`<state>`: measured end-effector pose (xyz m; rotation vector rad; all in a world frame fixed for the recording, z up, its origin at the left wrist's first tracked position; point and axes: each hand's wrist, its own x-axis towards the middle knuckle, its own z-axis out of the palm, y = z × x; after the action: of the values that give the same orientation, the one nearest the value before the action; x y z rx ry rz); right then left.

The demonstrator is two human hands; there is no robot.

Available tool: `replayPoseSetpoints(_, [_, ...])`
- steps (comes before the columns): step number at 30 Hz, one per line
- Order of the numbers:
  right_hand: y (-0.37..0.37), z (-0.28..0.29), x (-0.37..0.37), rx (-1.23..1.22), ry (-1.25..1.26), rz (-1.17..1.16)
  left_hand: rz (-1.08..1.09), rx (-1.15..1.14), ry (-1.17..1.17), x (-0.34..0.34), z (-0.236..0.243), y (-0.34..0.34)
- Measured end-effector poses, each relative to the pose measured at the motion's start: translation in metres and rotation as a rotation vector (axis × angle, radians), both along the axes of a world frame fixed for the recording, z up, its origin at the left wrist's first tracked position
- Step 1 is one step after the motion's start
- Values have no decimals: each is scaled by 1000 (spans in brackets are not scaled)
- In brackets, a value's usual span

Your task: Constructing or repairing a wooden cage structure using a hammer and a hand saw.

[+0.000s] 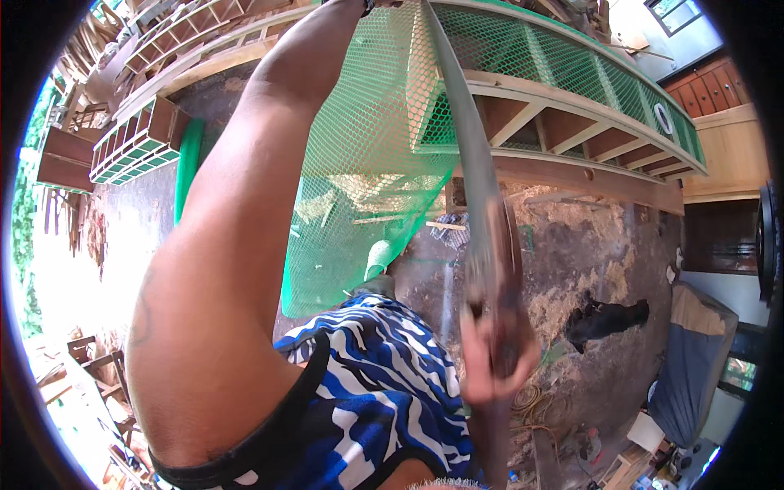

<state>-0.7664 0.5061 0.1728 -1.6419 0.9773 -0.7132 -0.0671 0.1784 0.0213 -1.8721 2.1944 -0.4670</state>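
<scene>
My left arm reaches far forward to the top edge of the view, where only a sliver of my left hand (384,3) shows beside a dark wristband; its fingers are mostly cut off. Green plastic mesh (367,122) hangs from there towards my lap. It also covers a long wooden frame (572,139) with slatted compartments. My right hand (500,359), blurred, is closed round the brown handle of a long-bladed tool (474,139), whose grey blade runs forward along the mesh. I cannot make out whether it is a saw or a large knife.
A black dog (608,321) lies on the dusty, shavings-strewn floor at right. Beyond it stands something under a grey cover (694,359). Wooden crates with green mesh (143,143) and a green roll (189,167) are at left. A cord (531,400) lies near my right side.
</scene>
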Motion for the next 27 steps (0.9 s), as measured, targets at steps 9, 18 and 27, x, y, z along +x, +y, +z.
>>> replayPoseSetpoints(9, [43,10,-44,0,-26,-115,-20,-34,73,-10,-5,-14])
replayPoseSetpoints(18, [5,3,-10,21,-15,96,-69,-100,-20,3,15,35])
replayPoseSetpoints(27, [-31,-2,19,6,28,90,218,176,431,-50,3,-8])
